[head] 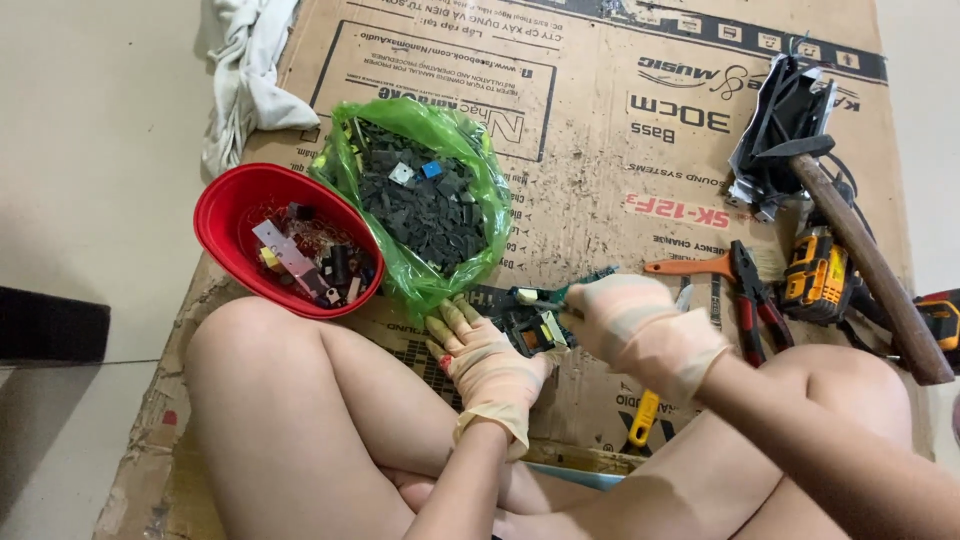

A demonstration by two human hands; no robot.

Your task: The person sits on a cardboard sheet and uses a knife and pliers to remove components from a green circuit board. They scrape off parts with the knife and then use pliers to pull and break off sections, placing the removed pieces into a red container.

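Observation:
My left hand [487, 362], in a pale rubber glove, holds a small green circuit board [535, 330] down on the cardboard [600, 180]. My right hand [640, 325], gloved too, grips a slim tool whose tip [530, 296] points left over the board. The board carries a dark block with a yellow part. Just left of my hands sits a green plastic bag [425, 195] full of dark small electronic parts, and beside it a red bowl [225, 215] with several mixed components.
Red-handled pliers [755, 300], an orange-handled tool [690, 266], a hammer with a wooden handle [865, 260], a yellow-black power tool [815, 280] and a bent metal casing [785, 130] lie at right. A yellow-handled tool [645, 418] lies by my knee. A white cloth [245, 75] is at top left.

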